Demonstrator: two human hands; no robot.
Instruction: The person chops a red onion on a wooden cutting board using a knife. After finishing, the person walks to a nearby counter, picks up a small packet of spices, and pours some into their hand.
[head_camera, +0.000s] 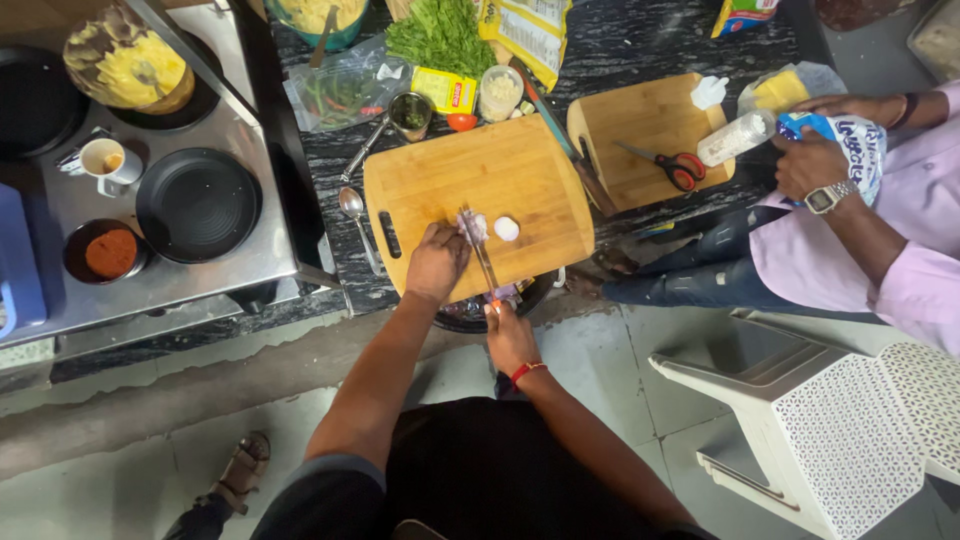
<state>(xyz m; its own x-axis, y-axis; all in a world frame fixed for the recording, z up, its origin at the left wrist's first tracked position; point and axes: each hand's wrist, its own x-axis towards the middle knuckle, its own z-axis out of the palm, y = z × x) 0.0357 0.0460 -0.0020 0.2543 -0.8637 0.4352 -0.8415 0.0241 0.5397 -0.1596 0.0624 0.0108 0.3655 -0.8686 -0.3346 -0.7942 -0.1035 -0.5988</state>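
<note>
Fingers of the left hand (436, 262) press down on an onion piece (473, 228) on the cutting board (440, 180), just beside a peeled half (507, 228). Right hand (509, 338) grips the knife (484, 255), blade against that held piece

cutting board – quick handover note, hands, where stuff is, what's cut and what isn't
Left hand presses a pale purple onion piece onto the large wooden cutting board.
Right hand grips the knife, blade lying across the board beside that piece.
A second, whitish half sits just right of the blade, whole.
A dark bowl is partly hidden under the board's near edge.
Done: onion peeled and split in two.
Left: no slices visible yet on either piece.
</note>
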